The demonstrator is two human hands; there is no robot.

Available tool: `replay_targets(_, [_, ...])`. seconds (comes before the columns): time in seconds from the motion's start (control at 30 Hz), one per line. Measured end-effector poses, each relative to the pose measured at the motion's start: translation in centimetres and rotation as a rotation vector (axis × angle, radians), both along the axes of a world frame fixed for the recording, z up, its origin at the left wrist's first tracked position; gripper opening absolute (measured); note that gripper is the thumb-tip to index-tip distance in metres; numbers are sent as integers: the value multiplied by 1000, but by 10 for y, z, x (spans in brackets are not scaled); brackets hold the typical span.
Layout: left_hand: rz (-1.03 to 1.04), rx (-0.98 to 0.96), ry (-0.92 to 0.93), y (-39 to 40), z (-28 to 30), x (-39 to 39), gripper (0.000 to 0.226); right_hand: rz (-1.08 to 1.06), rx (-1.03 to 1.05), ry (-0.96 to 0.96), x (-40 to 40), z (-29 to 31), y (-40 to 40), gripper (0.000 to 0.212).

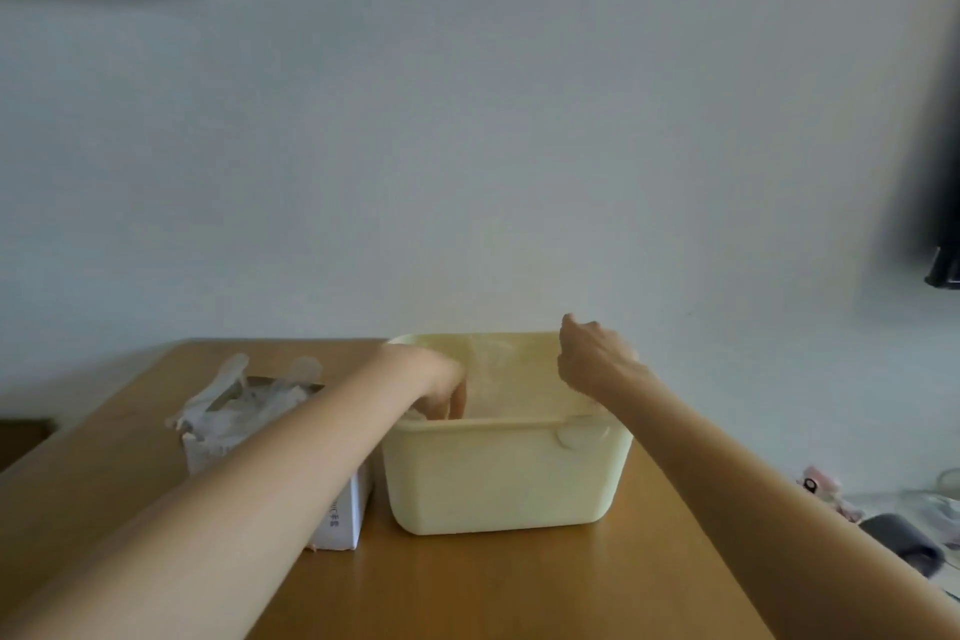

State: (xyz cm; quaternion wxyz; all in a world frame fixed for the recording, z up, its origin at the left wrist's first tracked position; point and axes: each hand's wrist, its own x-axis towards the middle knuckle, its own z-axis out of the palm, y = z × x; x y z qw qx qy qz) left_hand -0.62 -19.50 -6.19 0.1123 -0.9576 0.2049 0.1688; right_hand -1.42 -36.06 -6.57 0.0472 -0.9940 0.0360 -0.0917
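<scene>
Bin (498, 478) on table (467, 587) | left hand (431, 374) fingers inside, grip hidden | right hand (592, 353) curled above rim (hold unclear)

The tub (498, 478) is plain pale yellow. The box (344, 522) is white with small dark print. The table (467, 587) is honey-brown.

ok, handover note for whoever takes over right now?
Left hand: reaching down inside the yellow bin, grip hidden.
Right hand: fingers curled above the bin's right rim, seemingly pinching the clear film.
Bin stands on the wooden table, white box just to its left.
Done: film looks partly inside. Left: probably seating it over the rim.
</scene>
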Motion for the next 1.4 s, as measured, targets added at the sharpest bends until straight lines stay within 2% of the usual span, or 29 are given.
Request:
replay_targets(0.07, [7,18,47,1,-3,5,35,115,-83,-128,-1,10,-1,25])
replay_targets(0.2, [51,-10,91,-3,-6,6,35,456,-191,-517,-10,16,19,24])
replay_targets(0.23, [60,6,87,-2,-5,5,35,510,-211,-552,-10,15,24,25])
replay_targets(0.3, [74,32,85,-1,-5,6,36,488,-265,-487,-8,13,25,30])
replay_targets(0.43, [82,112,106,2,-7,6,38,317,-289,-208,3,6,1,34])
replay_targets(0.63, [64,195,194,7,-13,15,43,430,-83,-313,1,20,29,27])
replay_targets(0.67, [66,185,189,7,-13,16,42,412,-62,-251,1,21,35,23])
replay_targets(0.7, [81,160,174,7,-12,14,40,391,-29,-111,1,20,42,21])
replay_targets(0.77, [130,59,151,7,-13,12,36,316,-36,299,-3,12,53,40])
replay_targets(0.8, [146,4,129,6,-14,10,36,286,-87,450,-8,8,57,46])
replay_targets(0.83, [139,-45,91,5,-14,9,35,269,-107,501,-11,6,57,47])
replay_targets(1.03, [-2,-334,-270,18,11,3,40,216,-175,549,-7,4,51,44])
replay_targets(1.17, [-44,-434,-358,39,26,-13,37,233,-141,617,-13,19,60,59])
replay_targets(1.27, [17,-512,-402,73,33,-26,32,246,-37,565,-11,41,63,70])
replay_targets(1.4, [170,-653,-417,118,31,-42,23,514,206,262,-23,68,96,33])
